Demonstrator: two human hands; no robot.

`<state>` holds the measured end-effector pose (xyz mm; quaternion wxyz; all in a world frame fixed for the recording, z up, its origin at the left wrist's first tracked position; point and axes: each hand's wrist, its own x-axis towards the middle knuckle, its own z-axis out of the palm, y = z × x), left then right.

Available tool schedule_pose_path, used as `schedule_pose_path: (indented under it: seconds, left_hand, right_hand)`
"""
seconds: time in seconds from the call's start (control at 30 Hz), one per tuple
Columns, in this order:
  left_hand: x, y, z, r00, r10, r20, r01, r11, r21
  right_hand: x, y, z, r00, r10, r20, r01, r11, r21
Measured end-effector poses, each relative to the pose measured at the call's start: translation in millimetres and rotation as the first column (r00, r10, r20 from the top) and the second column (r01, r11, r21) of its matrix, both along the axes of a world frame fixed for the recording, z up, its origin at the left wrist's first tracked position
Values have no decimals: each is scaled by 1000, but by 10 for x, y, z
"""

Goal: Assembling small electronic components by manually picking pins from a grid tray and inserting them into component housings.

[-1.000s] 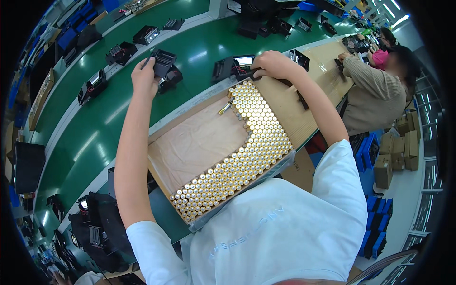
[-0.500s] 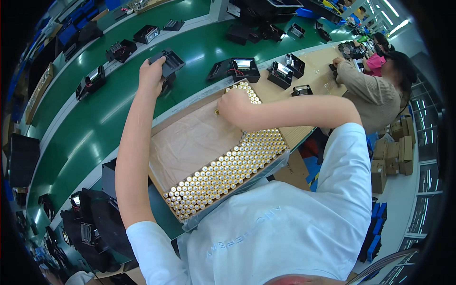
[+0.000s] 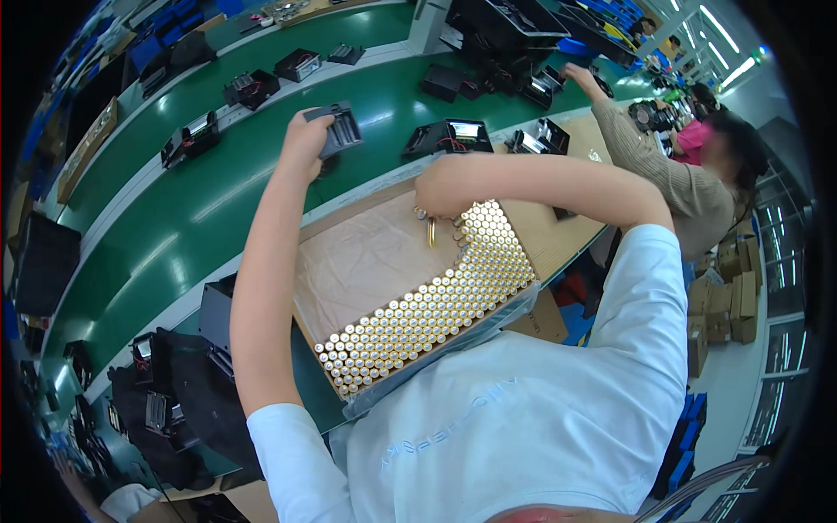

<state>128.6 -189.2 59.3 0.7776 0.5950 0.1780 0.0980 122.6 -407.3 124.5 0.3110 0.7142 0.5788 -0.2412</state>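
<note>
My left hand (image 3: 310,139) is closed around the edge of a dark grey battery case (image 3: 344,131), its open slots facing up, over the green conveyor. The slots look bare. My right hand (image 3: 445,187) is bent over the far side of a cardboard box (image 3: 307,315), fingers curled on batteries (image 3: 420,212) whose ends peek out. Just below those fingers a gold battery (image 3: 431,232) shows; whether it is held or loose I cannot tell. Packed upright batteries (image 3: 418,318) fill the near and right part of the box. Brown paper liner (image 3: 353,253) shows in the rest.
Black cases with wires (image 3: 449,137) stand on the green conveyor (image 3: 209,196) beyond the box. More lie on the far ledge (image 3: 299,64). To the right a co-worker in a beige sweater (image 3: 671,179) reaches over the wooden table (image 3: 532,235). Black bags (image 3: 196,401) lie at lower left.
My right hand has shifted, and a gold battery now shows under it. The case in my left hand is tilted more toward me. The co-worker's arm has stretched out toward the conveyor.
</note>
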Motion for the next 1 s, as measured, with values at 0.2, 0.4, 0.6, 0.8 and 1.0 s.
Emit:
schedule_pose_path:
  seconds: [0.2,0.4,0.6,0.8,1.0]
  left_hand:
    - [-94,-69,-83,996,-57,71,44,986,163]
    - [-216,-139,66,996,-51,71,37,981,191]
    - [-225,-81,60,999,-28,33,26,998,61]
    - [-154,-6,-23,997,83,9,-82,995,-56]
    - [-252,15,-32,963,269,6,-266,956,-124]
  right_hand:
    - [547,410,431,954,-143,-262,273,772,575]
    - [850,806,405,818,-403,-409,530,806,265]
    - [915,953,384,758,-438,-484,571,803,169]
    - [737,971,372,821,-403,-403,556,724,408]
    - [415,741,71,972,-231,-51,168,522,836]
